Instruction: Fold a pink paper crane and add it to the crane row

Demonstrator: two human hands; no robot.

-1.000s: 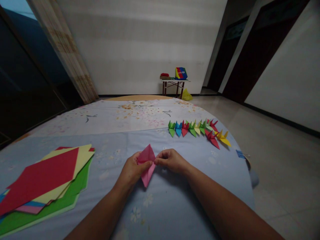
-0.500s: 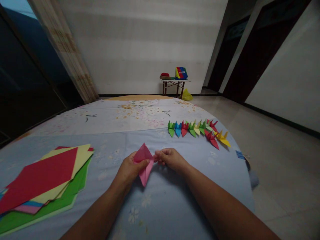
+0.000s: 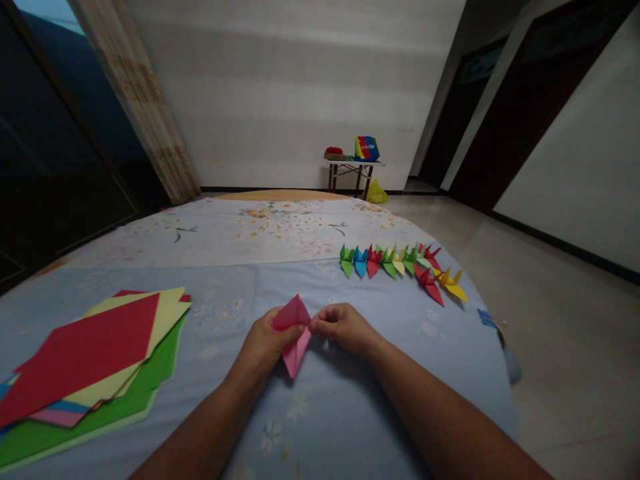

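Where the pale blue floral tablecloth (image 3: 200,353) spreads to the left of the pink folded paper (image 3: 299,347), a loose stack of coloured paper sheets (image 3: 105,343) lies well apart from it, red on top, pale yellow under that, blue and pink edges showing, green at the bottom. Far beyond the pink folded paper, on its left, hangs a patterned curtain (image 3: 135,87). Against the paper's left side, the left hand (image 3: 265,343) grips it, thumb laid across the front. At the paper's right corner, the right hand (image 3: 347,327) pinches with thumb and forefinger pressed together, so the paper is held between both hands. Far beyond the paper and slightly right stands a side table (image 3: 350,162), bearing a red bundle (image 3: 334,151) and a multicoloured box (image 3: 367,148) with white lettering, its contents hidden. A yellow plastic bag (image 3: 376,193), also far beyond the paper and to its right, sits on the floor, its inside out of sight. Nearer, just beyond the paper on its right, runs a row of origami cranes (image 3: 373,261), from green, blue and red to yellow at the right end.
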